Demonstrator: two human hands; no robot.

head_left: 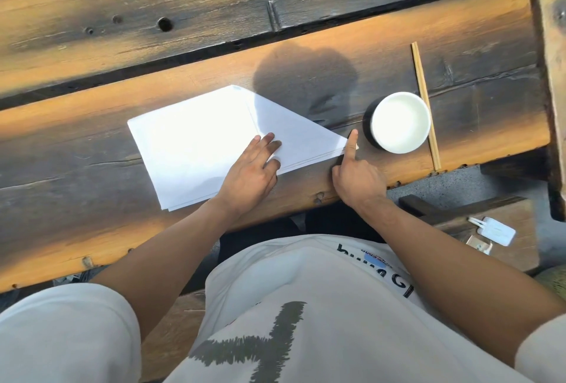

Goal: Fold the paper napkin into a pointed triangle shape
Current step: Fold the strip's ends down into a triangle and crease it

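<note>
A white paper napkin (196, 140) lies flat on the wooden table (92, 144). Its right side is folded so that it narrows to a point at the right. My left hand (254, 171) rests palm down on the napkin's near right part, fingers spread and pressing the paper. My right hand (356, 174) has its index finger stretched out with the tip on the napkin's right point, the other fingers curled in.
A white cup (398, 122) with a dark outside stands just right of the napkin's point. A pair of wooden chopsticks (425, 104) lies beyond it. The table's near edge runs right below my hands. A white tag lies on the bench (496, 231) at the lower right.
</note>
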